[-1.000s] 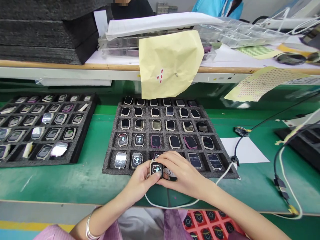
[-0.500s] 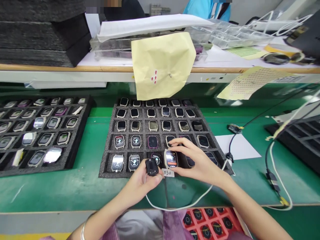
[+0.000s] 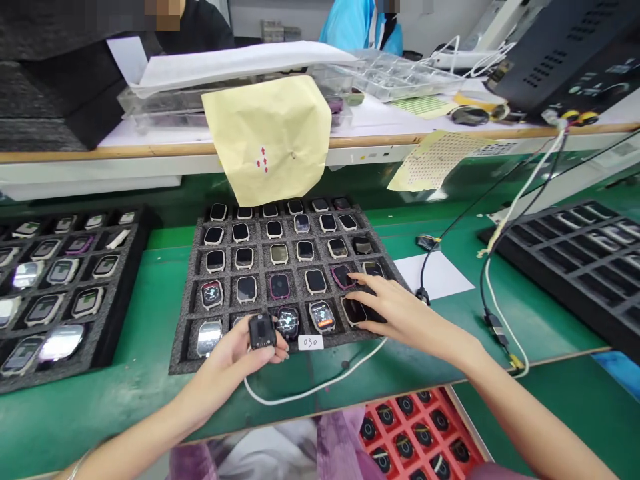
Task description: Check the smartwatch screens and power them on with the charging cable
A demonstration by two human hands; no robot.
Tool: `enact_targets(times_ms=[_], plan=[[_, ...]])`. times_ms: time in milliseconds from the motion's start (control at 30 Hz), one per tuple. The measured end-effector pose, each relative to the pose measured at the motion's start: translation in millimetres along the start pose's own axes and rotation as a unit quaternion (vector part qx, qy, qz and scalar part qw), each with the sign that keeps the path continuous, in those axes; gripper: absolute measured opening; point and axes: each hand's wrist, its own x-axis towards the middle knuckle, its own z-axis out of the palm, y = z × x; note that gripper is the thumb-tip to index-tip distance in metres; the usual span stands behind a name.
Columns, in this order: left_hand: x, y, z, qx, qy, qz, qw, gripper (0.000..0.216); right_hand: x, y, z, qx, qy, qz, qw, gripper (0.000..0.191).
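Observation:
My left hand grips a small black square charging block with contacts on its face, in front of the foam tray. A white cable runs from near that hand to the right. My right hand reaches over the tray's front right, thumb and fingers around the edges of a dark-screened smartwatch lying in its compartment. Left of it, a smartwatch with a lit screen sits in its slot, behind a paper label marked 030. Another lit smartwatch lies beside the block.
Another foam tray of smartwatches stands at left, and a black compartment tray at right. Cables trail over the green bench. Yellow paper hangs from the shelf. Below the bench edge is a red tray of round items.
My right hand has left the lit smartwatch, now lying in its slot, and moved right to the dark one. My left hand still holds the charging block. The view has shifted right.

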Motion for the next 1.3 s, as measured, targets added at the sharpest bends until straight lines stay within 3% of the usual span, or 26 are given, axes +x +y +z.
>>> enact_targets(times_ms=[167,400,600,767,933,1300], plan=[[31,5,23,-0.001,-0.043,0.048,0.998,0.023,8,1,-2,0.03,0.003,-0.016,0.999,0.039],[64,-18,36,-0.068,-0.087,0.049,0.993,0.043,11,-21,-17,0.181,0.104,-0.005,0.978,0.039],[67,-27,31,-0.087,-0.07,0.054,0.992,0.047,40,-54,4,0.174,0.103,-0.079,0.976,0.036],[69,-28,27,-0.066,-0.046,0.065,0.995,0.039,57,-56,7,0.149,0.082,-0.103,0.98,0.033],[70,-29,28,-0.067,-0.021,0.056,0.996,0.039,56,-58,10,0.16,0.096,-0.084,0.979,0.033],[65,-24,27,-0.048,-0.057,0.065,0.995,0.031,51,-48,43,0.322,0.165,-0.107,0.926,0.042]])
